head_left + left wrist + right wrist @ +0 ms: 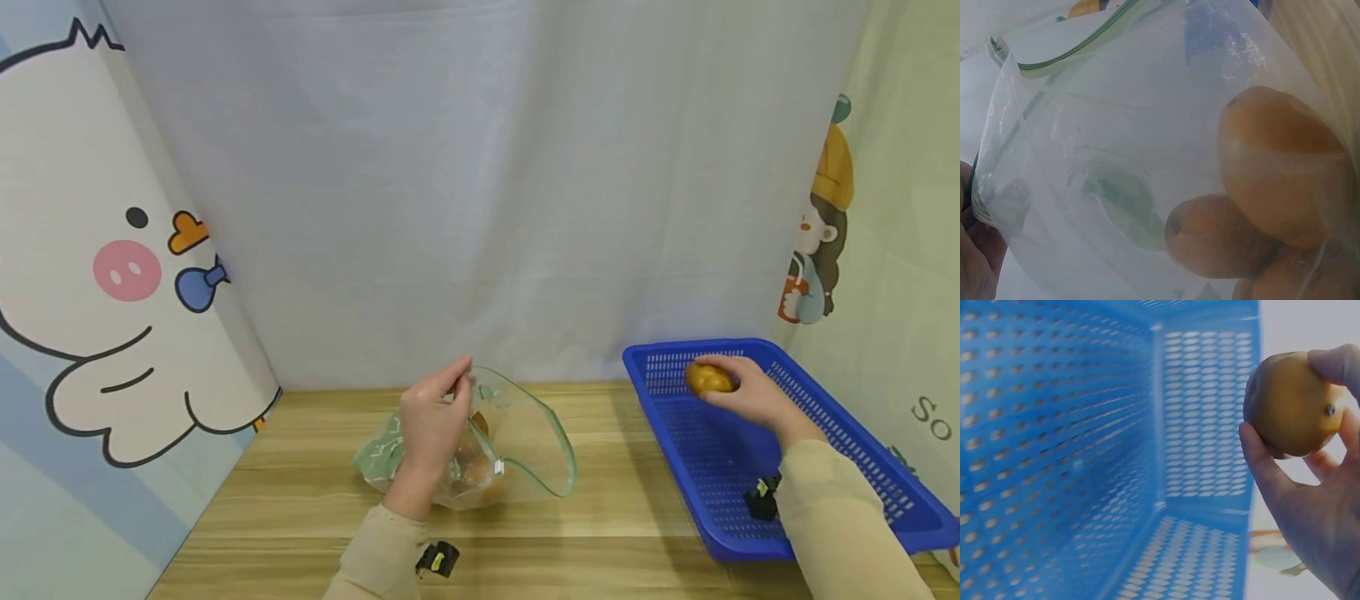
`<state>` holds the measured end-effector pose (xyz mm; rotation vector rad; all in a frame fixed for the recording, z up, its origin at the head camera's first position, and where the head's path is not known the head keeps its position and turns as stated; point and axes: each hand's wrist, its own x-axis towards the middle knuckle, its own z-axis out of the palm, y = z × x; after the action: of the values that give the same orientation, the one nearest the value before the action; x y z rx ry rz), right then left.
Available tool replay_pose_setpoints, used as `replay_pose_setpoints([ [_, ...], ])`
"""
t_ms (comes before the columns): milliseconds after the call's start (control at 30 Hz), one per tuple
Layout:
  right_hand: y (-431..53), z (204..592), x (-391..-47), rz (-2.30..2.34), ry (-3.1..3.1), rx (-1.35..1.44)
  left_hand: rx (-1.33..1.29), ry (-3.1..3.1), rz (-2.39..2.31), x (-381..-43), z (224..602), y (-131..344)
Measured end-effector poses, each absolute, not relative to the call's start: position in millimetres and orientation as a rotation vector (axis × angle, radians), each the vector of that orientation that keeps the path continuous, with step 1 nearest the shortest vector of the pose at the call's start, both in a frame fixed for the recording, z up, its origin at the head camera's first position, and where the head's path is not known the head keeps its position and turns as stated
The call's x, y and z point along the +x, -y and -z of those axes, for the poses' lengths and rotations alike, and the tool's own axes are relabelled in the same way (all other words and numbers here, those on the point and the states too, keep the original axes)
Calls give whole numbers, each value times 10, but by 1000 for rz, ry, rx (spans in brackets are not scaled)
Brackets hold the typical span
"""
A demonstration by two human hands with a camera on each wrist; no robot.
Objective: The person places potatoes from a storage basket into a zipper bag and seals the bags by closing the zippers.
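Observation:
My left hand (437, 417) pinches the edge of a clear zip bag (536, 433) with green trim, its mouth gaping toward the right. Inside the bag lie several orange-yellow mangoes (1282, 165), bunched low and blurred by the plastic. Over the far part of a blue basket (708, 533), my right hand (753, 396) grips a golden mango (708, 380) between thumb and fingers. A small dark stem nub shows on this mango (1291, 403) in the right wrist view, where the fruit is up at the level of the basket's rim.
The wooden table (592, 533) carries the bag at its middle and the basket at its right. A grey-white curtain (465, 208) hangs behind, with printed cloths at both sides. The basket's perforated walls (1207, 412) stand around the right hand.

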<state>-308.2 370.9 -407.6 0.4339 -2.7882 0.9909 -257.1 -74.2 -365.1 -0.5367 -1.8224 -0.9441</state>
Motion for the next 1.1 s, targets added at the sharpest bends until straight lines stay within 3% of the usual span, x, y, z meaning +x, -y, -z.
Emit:
replay_pose_setpoints([
  [133,-3598,3912,-2998,-1021,2739,494,-537,1815,940,-2570,3646,742],
  [500,-3005,3473,-2759,-1138,2513,985,-533,1807,951,-2576,3636,741],
  [800,-2470,3368,-2565,-1125,2353,1415,-530,1815,961,-2574,3642,743],
  [1100,-1985,3370,-2471,-1009,2287,1654,-516,1826,945,-2585,3624,738],
])
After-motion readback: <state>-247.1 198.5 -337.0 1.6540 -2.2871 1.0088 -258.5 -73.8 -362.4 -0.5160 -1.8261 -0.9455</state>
